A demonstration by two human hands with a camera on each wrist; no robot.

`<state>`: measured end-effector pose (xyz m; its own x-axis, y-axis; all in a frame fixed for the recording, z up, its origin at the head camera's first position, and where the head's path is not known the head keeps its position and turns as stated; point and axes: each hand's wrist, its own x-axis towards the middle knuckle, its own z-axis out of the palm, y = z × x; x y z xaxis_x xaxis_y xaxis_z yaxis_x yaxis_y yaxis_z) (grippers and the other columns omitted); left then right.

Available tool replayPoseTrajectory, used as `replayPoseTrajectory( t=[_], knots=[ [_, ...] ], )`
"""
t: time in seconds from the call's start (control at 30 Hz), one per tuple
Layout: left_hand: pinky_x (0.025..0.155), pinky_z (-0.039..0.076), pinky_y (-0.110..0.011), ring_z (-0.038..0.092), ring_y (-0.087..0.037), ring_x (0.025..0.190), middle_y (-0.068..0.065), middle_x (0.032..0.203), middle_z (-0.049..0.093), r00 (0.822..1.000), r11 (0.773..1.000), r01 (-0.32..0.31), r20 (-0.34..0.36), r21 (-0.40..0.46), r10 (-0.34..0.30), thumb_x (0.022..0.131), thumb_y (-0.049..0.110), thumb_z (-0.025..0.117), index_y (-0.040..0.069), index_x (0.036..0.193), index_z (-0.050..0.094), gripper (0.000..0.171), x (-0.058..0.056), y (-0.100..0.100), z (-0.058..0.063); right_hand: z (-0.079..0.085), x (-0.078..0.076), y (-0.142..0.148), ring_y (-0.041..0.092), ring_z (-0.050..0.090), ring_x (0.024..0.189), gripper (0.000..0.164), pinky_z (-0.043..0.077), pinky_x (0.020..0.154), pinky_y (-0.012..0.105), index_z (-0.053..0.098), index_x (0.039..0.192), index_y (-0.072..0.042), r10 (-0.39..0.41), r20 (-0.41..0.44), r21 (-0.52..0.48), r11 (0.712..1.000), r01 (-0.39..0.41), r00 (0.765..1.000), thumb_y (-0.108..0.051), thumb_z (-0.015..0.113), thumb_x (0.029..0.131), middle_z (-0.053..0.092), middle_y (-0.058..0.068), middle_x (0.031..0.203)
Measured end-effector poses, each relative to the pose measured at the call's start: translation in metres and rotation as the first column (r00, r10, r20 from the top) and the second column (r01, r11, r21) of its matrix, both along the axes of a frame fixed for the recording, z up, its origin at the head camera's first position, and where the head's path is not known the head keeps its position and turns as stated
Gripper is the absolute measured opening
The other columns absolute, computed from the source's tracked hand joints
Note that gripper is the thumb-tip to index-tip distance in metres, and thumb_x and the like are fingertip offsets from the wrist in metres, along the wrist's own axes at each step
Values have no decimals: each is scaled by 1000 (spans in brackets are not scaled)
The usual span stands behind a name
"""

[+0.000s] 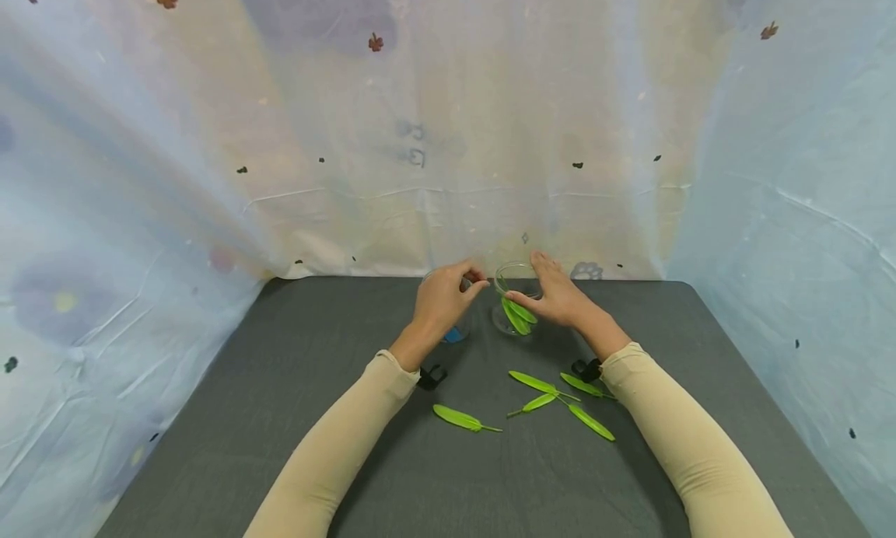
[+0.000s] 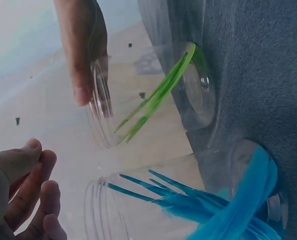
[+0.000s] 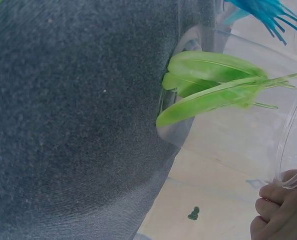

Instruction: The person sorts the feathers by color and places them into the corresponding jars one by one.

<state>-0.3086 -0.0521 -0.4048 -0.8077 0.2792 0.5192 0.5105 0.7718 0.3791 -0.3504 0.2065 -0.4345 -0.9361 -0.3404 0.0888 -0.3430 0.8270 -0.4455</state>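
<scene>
My right hand (image 1: 558, 295) grips the rim of a clear jar (image 2: 99, 90), thumb in front and fingers round the far side. A few green feathers (image 3: 213, 82) stand in this jar, their quills toward its mouth. My left hand (image 1: 442, 298) is by the mouth of a second clear jar (image 2: 96, 200), which holds several blue feathers (image 2: 218, 210). Its fingers are loosely bent, the thumb tip close to the index finger, and nothing shows between them. In the head view this hand hides most of the blue feathers' jar.
Several loose green feathers lie on the dark grey tabletop (image 1: 392, 483) in front of the jars: one feather (image 1: 458, 417) apart at the left, others (image 1: 535, 382) crossing at the right, one feather (image 1: 581, 384) near the right wrist. A patterned curtain (image 1: 490, 134) hangs behind the table.
</scene>
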Motion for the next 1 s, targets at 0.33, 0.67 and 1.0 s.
replayPoseTrajectory(
  t=[0.33, 0.67, 1.0],
  knots=[
    [49, 47, -23, 59, -4, 69, 11, 95, 76, 994, 998, 64, 93, -22, -61, 103, 35, 76, 26, 105, 77, 9, 28, -16, -7, 0, 0, 0, 47, 2, 165, 118, 4, 135, 62, 2, 173, -3, -3, 2, -5, 1000, 3, 1000, -77, 57, 99, 0, 22, 179],
    [59, 52, -24, 62, -3, 72, 12, 94, 75, 965, 981, 175, 211, -86, -153, 102, 35, 77, 27, 103, 76, 7, 53, -13, -19, 1, 1, 0, 48, 4, 164, 117, 11, 131, 70, 5, 172, -1, -1, -23, 8, 1000, 1, 1000, -76, 57, 99, 2, 22, 179],
    [57, 50, -22, 56, 0, 67, 14, 96, 73, 902, 938, 312, 358, -153, -242, 101, 36, 78, 29, 100, 76, 7, 71, -13, -39, 1, 2, -1, 48, 5, 164, 116, 13, 131, 70, 6, 172, -1, 0, -31, 13, 1000, 0, 1000, -76, 57, 100, 3, 22, 179]
  ],
)
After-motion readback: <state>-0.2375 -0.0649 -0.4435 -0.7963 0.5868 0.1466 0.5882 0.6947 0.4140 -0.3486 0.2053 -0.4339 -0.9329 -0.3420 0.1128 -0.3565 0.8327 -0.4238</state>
